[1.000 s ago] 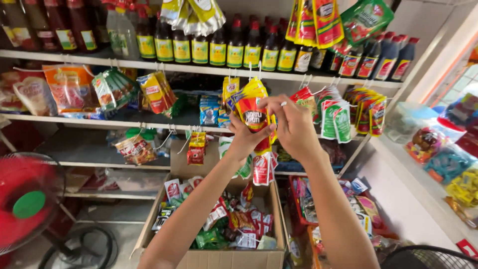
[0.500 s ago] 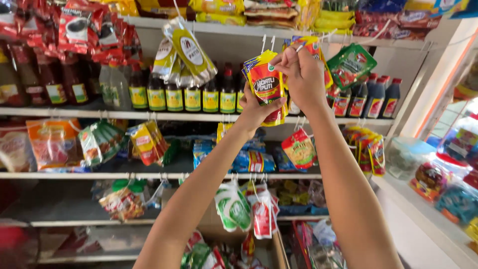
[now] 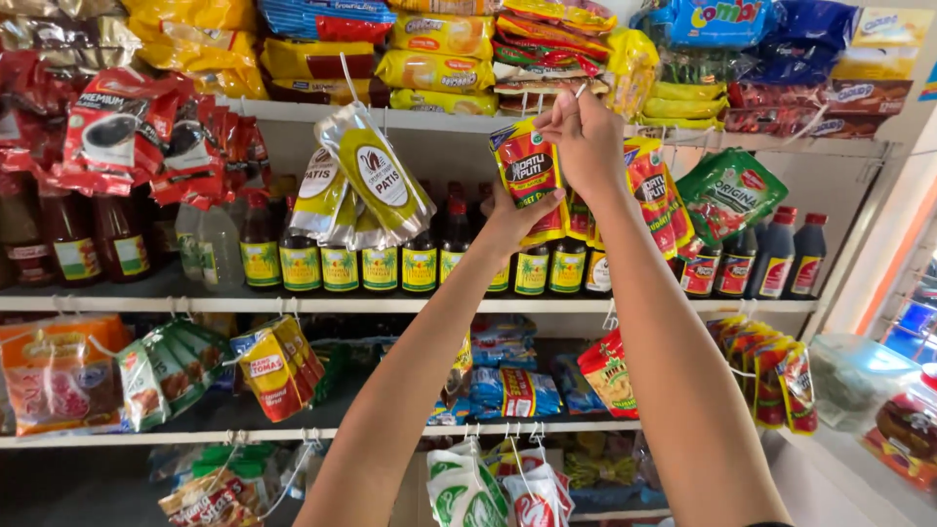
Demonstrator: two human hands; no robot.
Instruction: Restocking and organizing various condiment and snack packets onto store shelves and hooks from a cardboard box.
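Hands raised at a shop shelf: the left hand (image 3: 512,220) is clamped on the lower edge of a red-and-yellow seasoning sachet (image 3: 525,171), while the right hand (image 3: 586,137), at 1 o'clock from it, pinches the sachet's top beneath the upper shelf edge (image 3: 439,122). Dark sauce bottles (image 3: 420,263) stand behind, at 7 o'clock.

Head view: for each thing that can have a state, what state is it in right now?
Red and yellow sachet: held up at the top shelf edge, upright, sealed.
Left hand: grip closed on the sachet's lower part.
Right hand: grip pinched at the sachet's top.
Green pouch: hanging, sealed.
Silver pouches: hanging, tilted.
Dark bottles: standing upright, capped.
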